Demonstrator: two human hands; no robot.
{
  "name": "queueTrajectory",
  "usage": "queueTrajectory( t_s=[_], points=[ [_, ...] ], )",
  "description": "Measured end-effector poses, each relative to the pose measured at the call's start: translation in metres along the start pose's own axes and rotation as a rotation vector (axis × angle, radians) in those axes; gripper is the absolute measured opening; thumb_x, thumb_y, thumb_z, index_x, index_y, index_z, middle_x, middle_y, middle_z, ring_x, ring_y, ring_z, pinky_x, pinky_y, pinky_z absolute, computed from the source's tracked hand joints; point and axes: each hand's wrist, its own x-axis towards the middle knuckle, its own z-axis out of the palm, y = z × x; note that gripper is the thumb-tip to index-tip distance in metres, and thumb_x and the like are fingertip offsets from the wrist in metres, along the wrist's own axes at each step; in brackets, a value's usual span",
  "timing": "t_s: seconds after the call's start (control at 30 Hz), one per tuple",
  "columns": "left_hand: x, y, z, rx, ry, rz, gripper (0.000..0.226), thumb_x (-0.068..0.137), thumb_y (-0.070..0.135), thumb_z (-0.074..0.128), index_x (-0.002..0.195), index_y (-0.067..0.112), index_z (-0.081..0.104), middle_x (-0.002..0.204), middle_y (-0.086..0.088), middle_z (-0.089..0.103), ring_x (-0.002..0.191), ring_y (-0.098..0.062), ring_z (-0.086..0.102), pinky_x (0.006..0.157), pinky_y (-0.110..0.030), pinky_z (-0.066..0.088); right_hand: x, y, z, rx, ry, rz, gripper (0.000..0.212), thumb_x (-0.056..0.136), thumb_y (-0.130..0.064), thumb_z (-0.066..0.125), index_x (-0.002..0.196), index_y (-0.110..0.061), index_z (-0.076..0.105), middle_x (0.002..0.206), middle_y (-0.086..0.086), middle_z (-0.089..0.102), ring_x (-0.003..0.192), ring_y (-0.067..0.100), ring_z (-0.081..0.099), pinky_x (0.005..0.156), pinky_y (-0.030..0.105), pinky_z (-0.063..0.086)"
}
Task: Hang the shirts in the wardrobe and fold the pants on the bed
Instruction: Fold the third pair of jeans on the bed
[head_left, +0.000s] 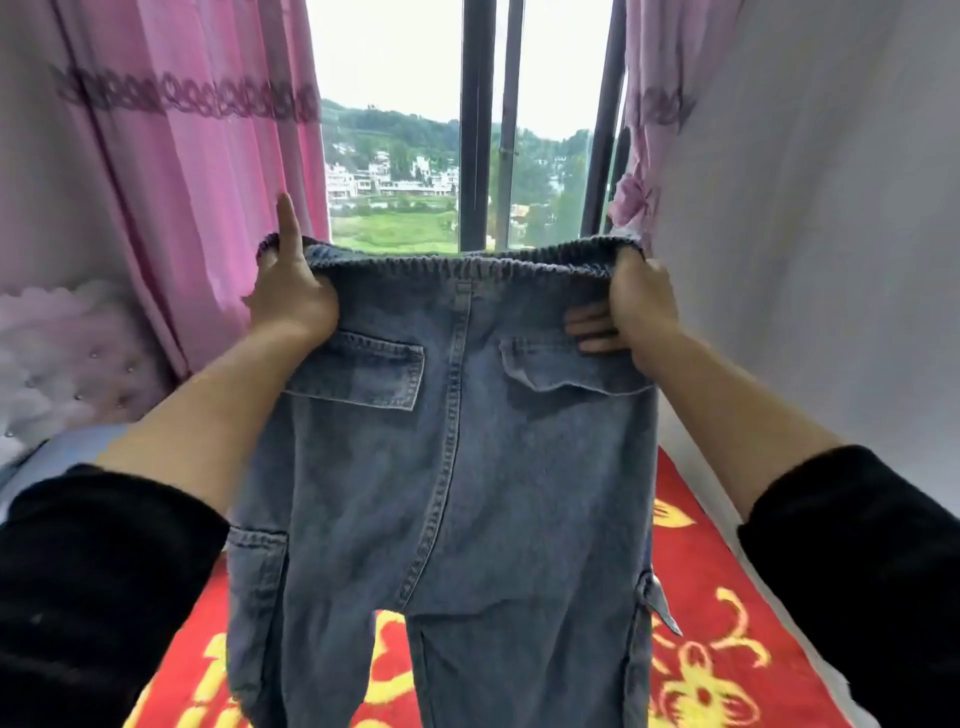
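Both hands held a pair of jeans up by the waistband, in the middle of the frame, seat side toward the camera. The left hand gripped the left end of the elastic with its forefinger pointing up. The right hand was curled round the right end, fingertips pressing the denim above the pocket flap. The legs hung down over the red blanket on the bed and ran off the bottom edge, so whether the hems touched it could not be told.

The step looked to be squaring the jeans before the first fold. To do it well, the waistband needed to be level and taut. The two ends could then be brought together so the fold ran down the centre seam, leg lying on leg. The right pocket flap curled and wanted smoothing once the jeans lay flat on the blanket.
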Motion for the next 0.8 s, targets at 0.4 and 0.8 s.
queueTrajectory(
  t_s=[0.4, 0.8],
  points=[
    [0.128, 0.028, 0.104, -0.315, -0.006, -0.081, 0.082, 0.094, -0.005, 0.028, 0.148, 0.039, -0.015, 0.161, 0.002, 0.004, 0.146, -0.026, 0.012, 0.116, -0.042, 0.023, 0.149, 0.009, 0.026, -0.147, -0.052, -0.121, 0.050, 0.099, -0.047, 0.025, 0.143, -0.027, 0.039, 0.132, 0.005, 0.054, 0.121, 0.023, 0.050, 0.105, 0.040, 0.036],
    [0.063, 0.058, 0.074, -0.363, 0.228, 0.163, 0.095, 0.059, 0.001, 0.015, 0.153, 0.011, -0.002, 0.160, -0.011, 0.004, 0.147, -0.026, 0.001, 0.118, -0.042, -0.007, 0.085, -0.002, -0.029, -0.004, -0.101, -0.365, 0.044, 0.102, -0.046, 0.022, 0.125, -0.029, 0.055, 0.125, -0.005, 0.059, 0.122, 0.017, 0.049, 0.113, 0.045, 0.028]
  ],
)
